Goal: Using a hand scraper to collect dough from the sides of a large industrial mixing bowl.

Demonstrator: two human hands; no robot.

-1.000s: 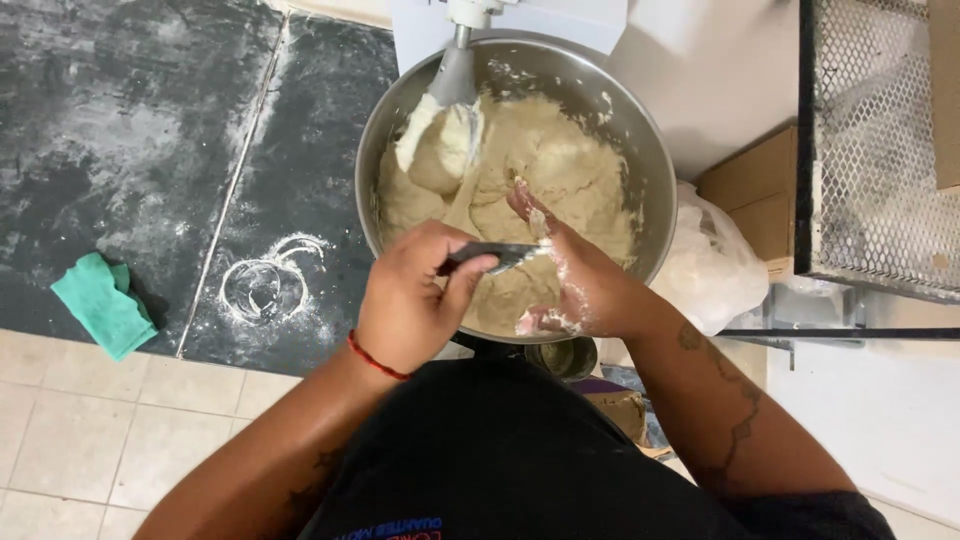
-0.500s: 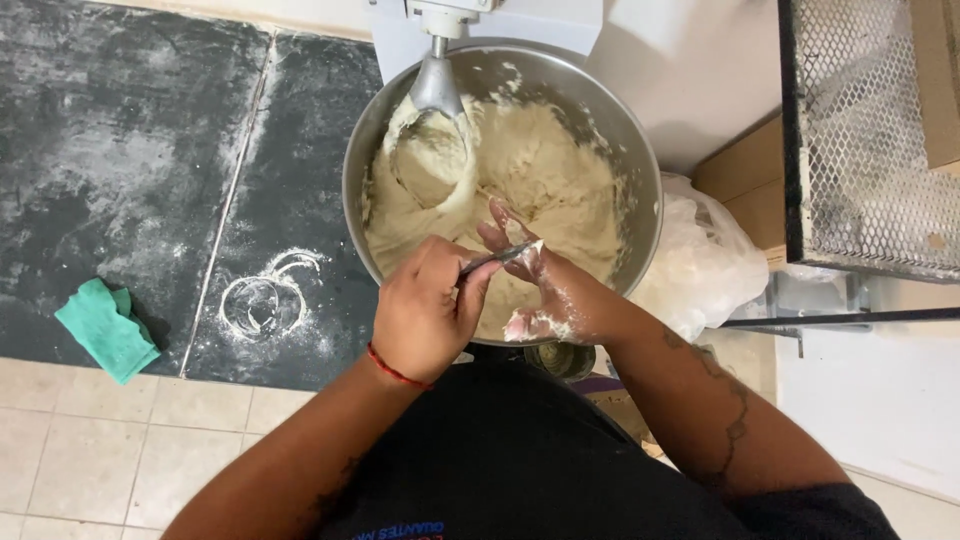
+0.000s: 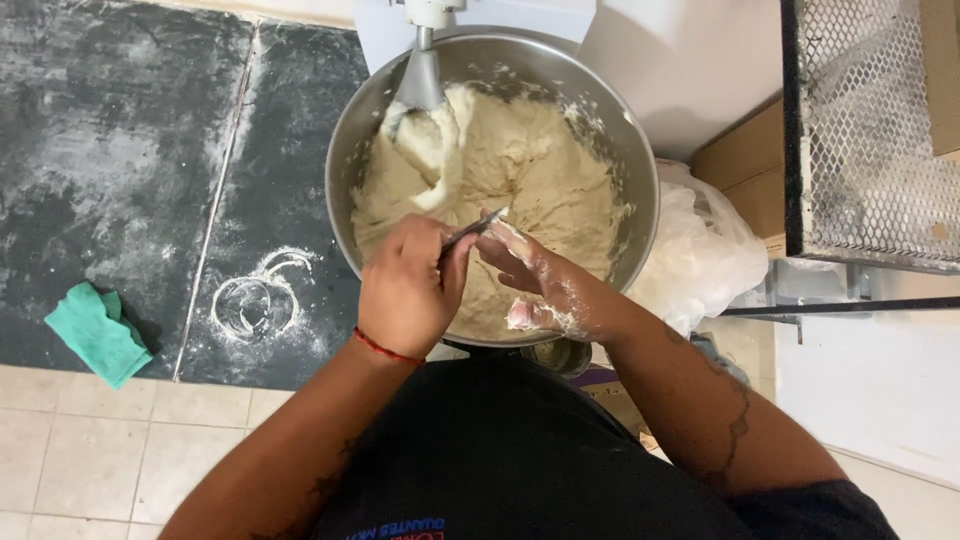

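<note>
A thin metal blade, probably a knife (image 3: 474,228), is gripped in the closed left hand (image 3: 408,290) and laid against the fingers of the right hand (image 3: 545,285), which is held open and caked with dough, above the steel mixing bowl (image 3: 640,200) of pale dough (image 3: 510,170). Skin could be nicked if the blade slips on the sticky fingers; scrapings could be dropped outside the rim. The handle is hidden in the fist; the mixer attachment (image 3: 420,85) is cut off at the top.

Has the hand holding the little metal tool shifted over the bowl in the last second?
Yes. The left hand with the metal tool moved slightly left along the mixing bowl rim.
</note>
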